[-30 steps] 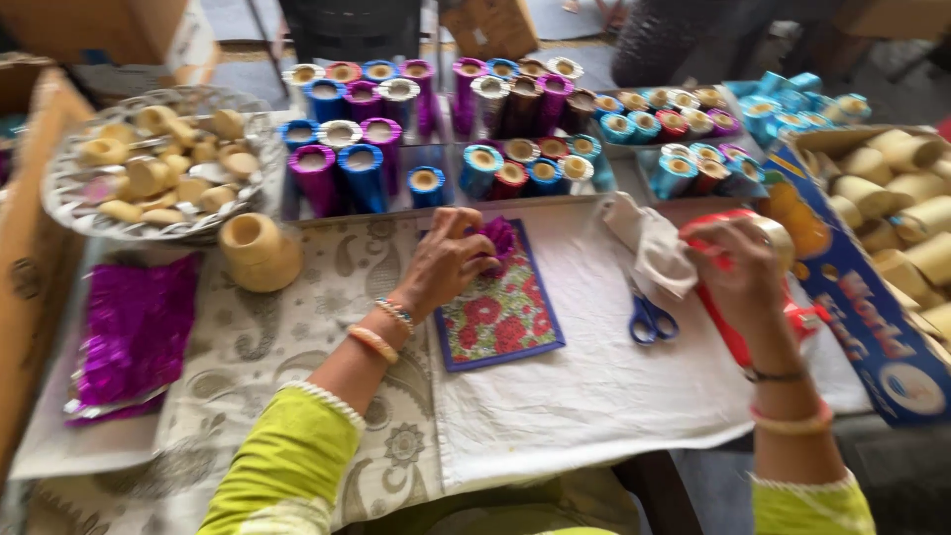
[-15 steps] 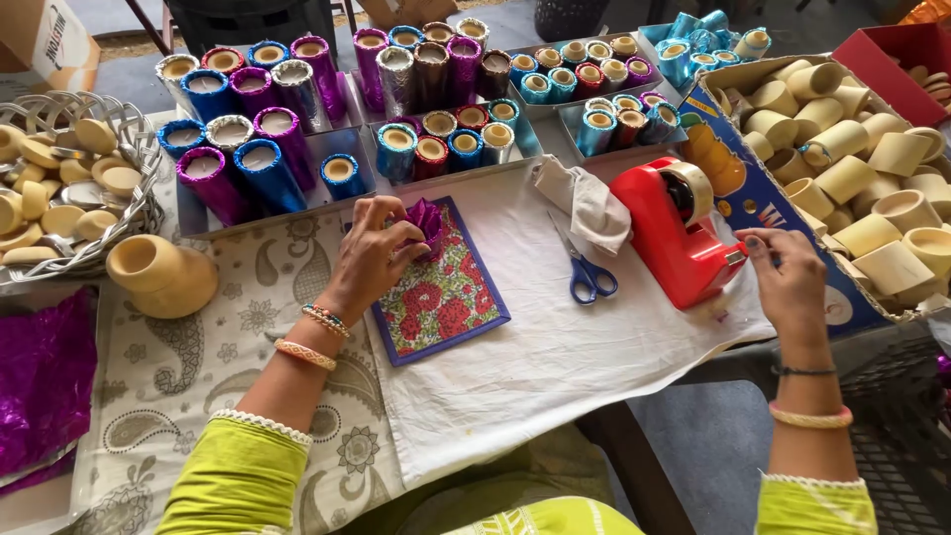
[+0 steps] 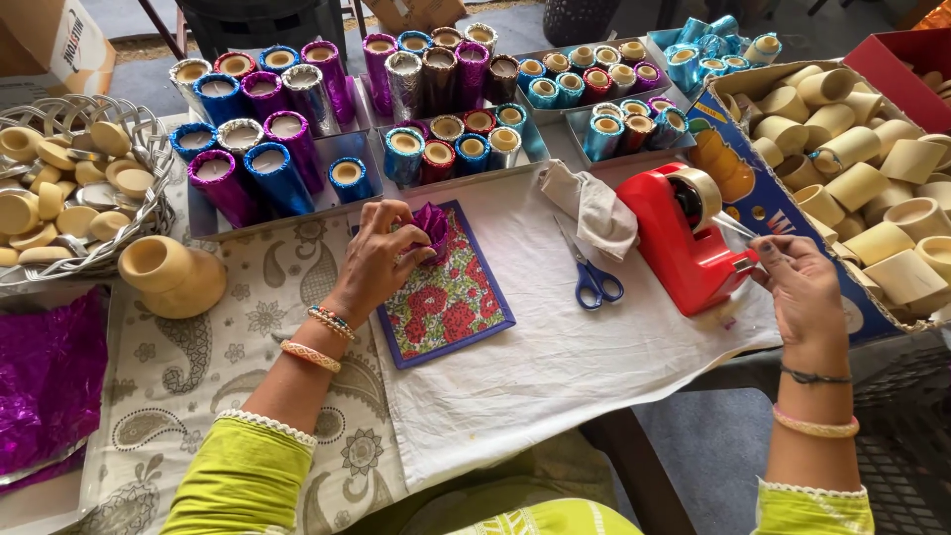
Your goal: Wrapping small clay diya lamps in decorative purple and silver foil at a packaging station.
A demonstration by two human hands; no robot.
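Sleeves: lime-green with white trim, at the bottom edge; bangles on both wrists.
Bench cover: white cloth (image 3: 555, 367) on the right, paisley-printed cloth (image 3: 178, 386) on the left.
Foil sheet: purple foil sheet (image 3: 45, 381) lies flat at the near left.
Left hand: left hand (image 3: 381, 258) is curled shut around a purple foil-wrapped piece (image 3: 431, 226), pressing it onto the floral tray (image 3: 446, 297).
Right hand: right hand (image 3: 802, 292) has its fingers pinched on a strip of clear tape (image 3: 738, 230) drawn from the red tape dispenser (image 3: 684, 238).
Scissors: blue-handled scissors (image 3: 592, 277) lie between tray and dispenser, beside a crumpled white rag (image 3: 599, 213).
Bare cup: one unwrapped tan cup (image 3: 168, 275) sits left of the left hand.
Wire basket: wire basket (image 3: 149, 213) at far left holds tan discs.
Cardboard box: cardboard box (image 3: 753, 188) at right holds plain tan cups.
Far row: metal trays of foil-wrapped cups (image 3: 297, 129) in purple, blue, silver and red.
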